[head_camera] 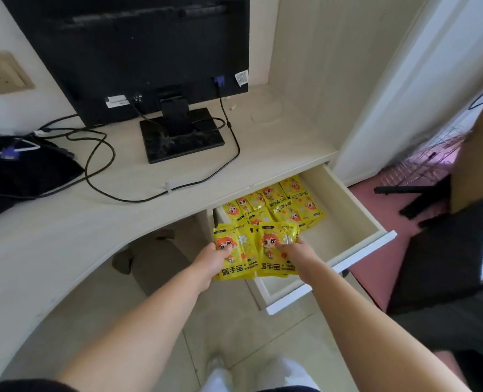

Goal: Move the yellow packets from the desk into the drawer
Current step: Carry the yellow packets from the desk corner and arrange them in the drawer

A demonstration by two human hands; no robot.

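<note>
The cream drawer (356,213) under the desk's right end stands pulled out. Several yellow packets (277,202) with a red-haired cartoon figure lie in its back half. I hold more yellow packets over the drawer's front left corner: my left hand (214,260) grips the left packet (236,256) and my right hand (296,251) grips the right packet (274,250). The two held bunches overlap side by side. I see no yellow packets on the desk top (93,219).
A black monitor (138,55) on a square stand with looping cables occupies the desk's back. A dark bag (16,171) lies at the desk's left. A black chair (444,250) and a cardboard box (478,154) stand right of the drawer. Tiled floor lies below.
</note>
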